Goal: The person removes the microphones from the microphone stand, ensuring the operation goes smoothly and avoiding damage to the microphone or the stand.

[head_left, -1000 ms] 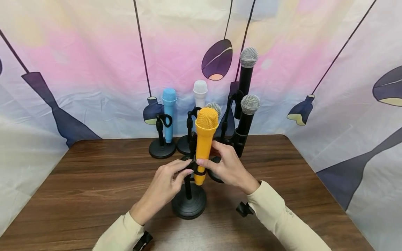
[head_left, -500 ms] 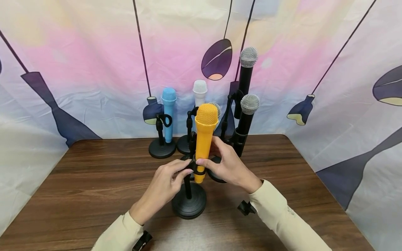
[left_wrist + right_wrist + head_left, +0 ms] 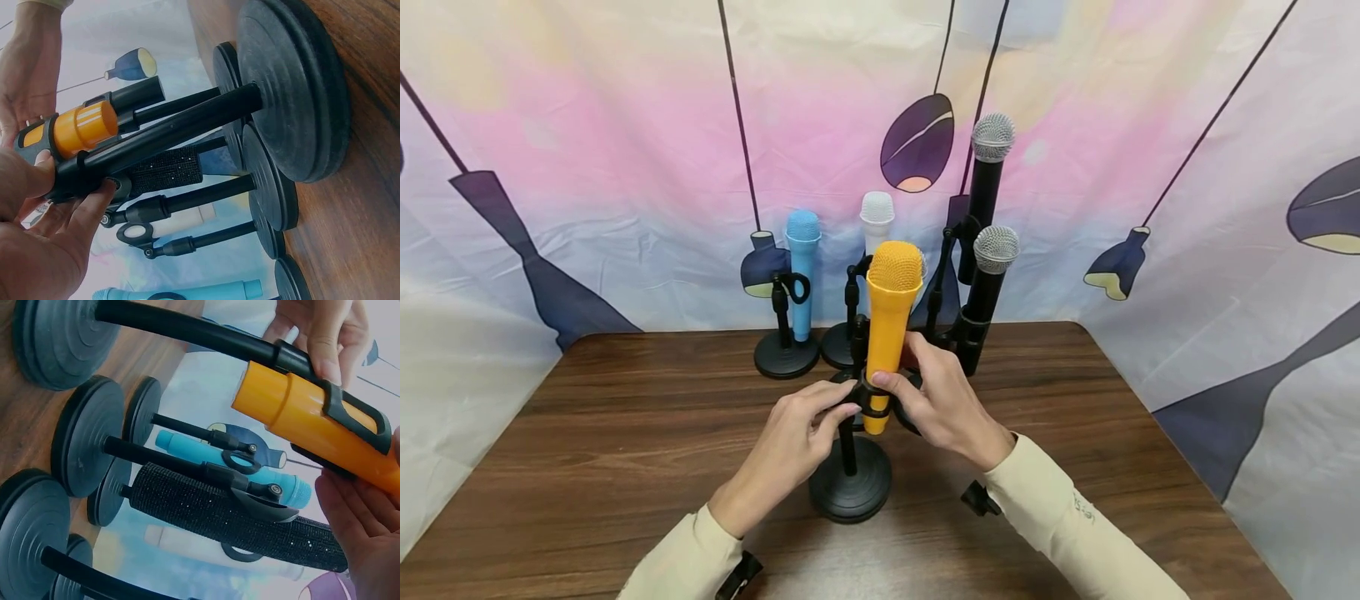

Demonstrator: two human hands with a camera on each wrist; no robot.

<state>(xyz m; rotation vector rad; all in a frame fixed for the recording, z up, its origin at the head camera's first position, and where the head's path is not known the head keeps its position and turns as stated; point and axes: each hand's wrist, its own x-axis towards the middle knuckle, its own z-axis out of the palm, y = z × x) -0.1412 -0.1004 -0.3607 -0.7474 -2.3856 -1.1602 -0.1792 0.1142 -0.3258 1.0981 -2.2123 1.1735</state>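
Note:
A yellow microphone [image 3: 889,321] stands nearly upright in the black clip [image 3: 375,440] of a desk stand [image 3: 850,492], its lower end poking out below the clip. My left hand [image 3: 790,446] pinches the top of the stand's pole at the clip joint between thumb and fingers. With thumb in front and fingers behind, my right hand [image 3: 951,408] holds the microphone's handle just above the clip. In the left wrist view the orange-yellow handle end [image 3: 81,128] shows beside the pole [image 3: 181,128]. The right fingers behind the handle are partly hidden in the head view.
Behind stand a blue microphone [image 3: 802,275], a white one [image 3: 877,218] and two black ones with silver heads [image 3: 994,137], all at stands. A black glittery microphone [image 3: 231,512] stands close behind the yellow one. A patterned cloth hangs behind the wooden table [image 3: 625,433].
The yellow microphone has risen slightly in the clip, and my right hand has shifted a little upward. My left hand and the stand's base have stayed in place.

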